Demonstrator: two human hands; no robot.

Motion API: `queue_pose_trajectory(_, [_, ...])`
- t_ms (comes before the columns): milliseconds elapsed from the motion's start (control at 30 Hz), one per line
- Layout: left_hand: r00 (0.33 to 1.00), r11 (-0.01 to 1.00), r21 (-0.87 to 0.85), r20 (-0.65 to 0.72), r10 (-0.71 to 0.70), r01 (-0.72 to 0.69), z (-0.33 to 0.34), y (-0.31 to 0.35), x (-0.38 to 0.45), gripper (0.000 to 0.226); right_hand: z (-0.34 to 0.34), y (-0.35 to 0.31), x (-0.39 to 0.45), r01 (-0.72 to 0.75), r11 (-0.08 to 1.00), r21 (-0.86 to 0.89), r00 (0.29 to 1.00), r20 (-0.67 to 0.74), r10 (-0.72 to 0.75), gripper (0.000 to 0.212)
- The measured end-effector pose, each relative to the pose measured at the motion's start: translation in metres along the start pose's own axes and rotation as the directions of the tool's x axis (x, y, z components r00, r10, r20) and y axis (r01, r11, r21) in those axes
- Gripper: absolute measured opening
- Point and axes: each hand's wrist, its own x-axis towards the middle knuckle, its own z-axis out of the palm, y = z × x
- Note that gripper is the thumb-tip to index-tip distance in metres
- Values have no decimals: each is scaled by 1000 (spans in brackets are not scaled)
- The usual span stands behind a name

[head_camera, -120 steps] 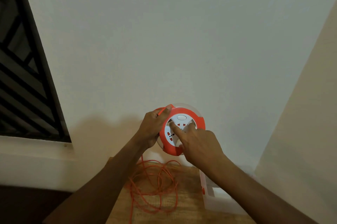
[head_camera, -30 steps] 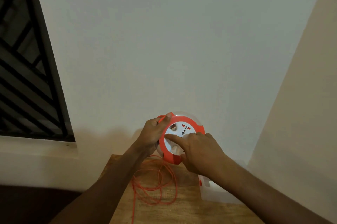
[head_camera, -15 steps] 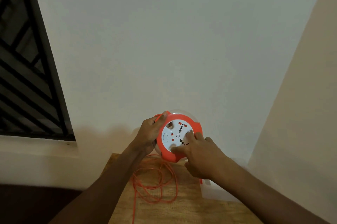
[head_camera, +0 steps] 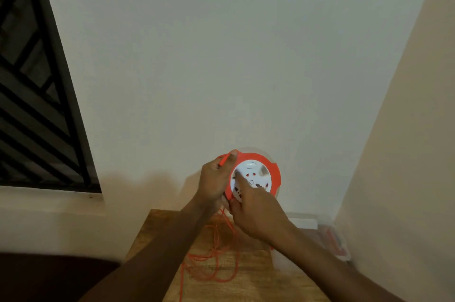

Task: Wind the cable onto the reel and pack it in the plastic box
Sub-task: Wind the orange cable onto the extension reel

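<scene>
I see a pale wall with a dark window grille on the left, and below it a wooden table where a clear plastic box stands at the right. The loose orange cable lies in loops on the table and rises to the reel, which is in the air in front of the wall. The left hand is closed around the reel's left edge, and the right hand presses one finger on its white socket face, the others curled.

Socket face of the reel turned since half a second ago, oval button now at twelve o'clock instead of eight. Right hand fingertip shifted to nine o'clock on the face. Fewer loose cable loops on the tabletop.
</scene>
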Motion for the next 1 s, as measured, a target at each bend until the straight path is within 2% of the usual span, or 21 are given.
queue_pose_trajectory(33, [1000, 1000, -4, -28, 2, -2, 5, -5, -4, 40, -5, -1, 3, -94, 972, 216, 996, 31, 89, 65])
queue_pose_trajectory(100, [999, 1000, 12, -46, -8, 8, 11, -13, -11, 46, -16, 0, 8, -286, 772, 567, 958, 155, 241, 62])
queue_pose_trajectory(167, [999, 1000, -5, -25, -26, 26, 10, -14, -12, 48, -23, 1, 10, -409, 571, 712, 910, 272, 313, 67])
queue_pose_trajectory(200, [999, 999, -14, -5, -34, 34, 8, -12, -9, 46, -25, 2, 9, -414, 564, 715, 907, 273, 320, 70])
queue_pose_trajectory(233, [999, 999, -15, 15, -39, 39, 6, -8, -6, 45, -27, 3, 9, -372, 638, 675, 925, 210, 317, 69])
queue_pose_trajectory(267, [999, 999, -8, 32, -43, 44, 4, -5, -3, 44, -29, 6, 7, -277, 763, 583, 955, 79, 286, 65])
queue_pose_trajectory(300, [998, 999, -2, 42, -44, 44, 2, -1, -1, 40, -33, 10, 6, -131, 894, 428, 977, -95, 189, 55])
queue_pose_trajectory(333, [998, 999, 9, 42, -44, 44, 0, 1, 1, 35, -38, 14, 5, 13, 983, 185, 971, -237, 31, 44])
queue_pose_trajectory(367, [998, 999, 20, 38, -50, 49, -2, 3, 4, 32, -44, 18, 5, 114, 990, -86, 951, -280, -134, 36])
queue_pose_trajectory(400, [998, 998, 30, 35, -59, 58, -4, 4, 5, 31, -49, 21, 5, 191, 935, -298, 938, -227, -264, 33])
queue_pose_trajectory(433, [997, 997, 34, 40, -70, 68, -4, 6, 7, 35, -51, 26, 6, 249, 875, -415, 936, -127, -327, 36])
queue_pose_trajectory(500, [995, 997, 29, 63, -78, 77, -4, 8, 7, 41, -51, 34, 5, 353, 799, -487, 929, 78, -363, 53])
queue_pose_trajectory(567, [994, 998, 23, 87, -68, 67, -4, 8, 7, 42, -52, 40, 4, 428, 714, -555, 900, 190, -392, 66])
queue_pose_trajectory(667, [988, 998, 36, 141, -60, 56, -1, 9, 5, 46, -54, 47, 4, 435, 648, -625, 896, 233, -377, 75])
queue_pose_trajectory(800, [983, 998, 52, 180, -39, 30, 4, 9, 5, 50, -47, 42, 5, 384, 609, -694, 922, 248, -298, 75])
queue_pose_trajectory(867, [985, 998, 62, 168, -22, 12, 3, 12, 7, 50, -44, 42, 6, 328, 649, -687, 943, 195, -270, 81])
queue_pose_trajectory(1000, [991, 997, 80, 133, 0, -11, 3, 14, 13, 51, -36, 40, 9, 192, 802, -566, 980, 75, -182, 98])
